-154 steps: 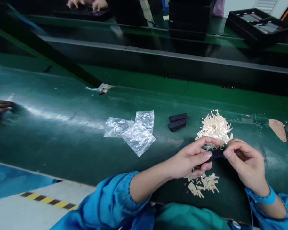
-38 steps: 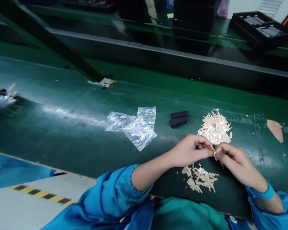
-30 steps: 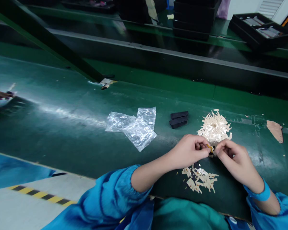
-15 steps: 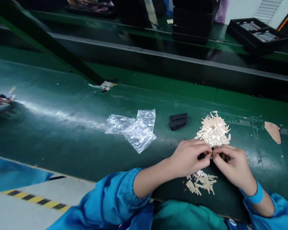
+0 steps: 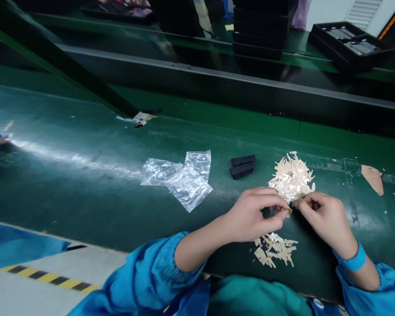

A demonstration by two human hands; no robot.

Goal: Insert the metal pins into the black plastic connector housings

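Handling and Grip Points

Amber piece [image 5: 290, 211]: lower right of the frame, pinched between thumb and index finger of the left hand [image 5: 252, 215]. Probably light, flexible and easily creased; hold by the edges. Right hand [image 5: 329, 219]: fingers curled close by; cannot tell whether they grip anything. Outward: pile of pale strips [image 5: 291, 175] above, loose strips [image 5: 281, 251] below, black blocks [image 5: 242, 168] and clear bags [image 5: 191, 182] leftward on the desk [image 5: 118, 215].
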